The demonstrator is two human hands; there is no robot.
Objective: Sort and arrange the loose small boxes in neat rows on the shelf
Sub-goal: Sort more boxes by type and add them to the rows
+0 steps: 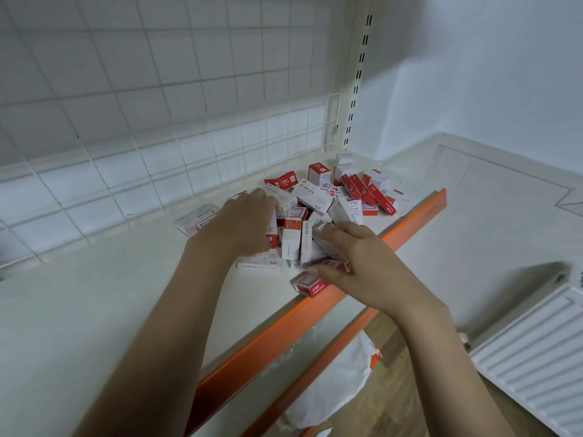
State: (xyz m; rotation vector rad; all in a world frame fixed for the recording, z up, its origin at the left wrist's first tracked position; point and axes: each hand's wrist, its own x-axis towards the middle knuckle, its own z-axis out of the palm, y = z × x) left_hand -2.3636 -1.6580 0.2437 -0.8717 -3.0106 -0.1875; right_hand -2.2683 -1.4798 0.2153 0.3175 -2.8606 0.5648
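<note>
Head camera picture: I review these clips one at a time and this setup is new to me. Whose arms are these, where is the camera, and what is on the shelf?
No machine is involved here. The single picture comes from a wide-angle camera worn on a person's head, looking forward and down, so the two bare arms are that person's own.

The white shelf has an orange front edge and a wire grid behind it. A jumbled pile of small red and white boxes lies on it, many marked STAPLES.

The left hand rests on the pile's left side, fingers curled over boxes. The right hand touches boxes near the front edge, its thumb on a red box. Whether either hand actually grips a box is unclear.
</note>
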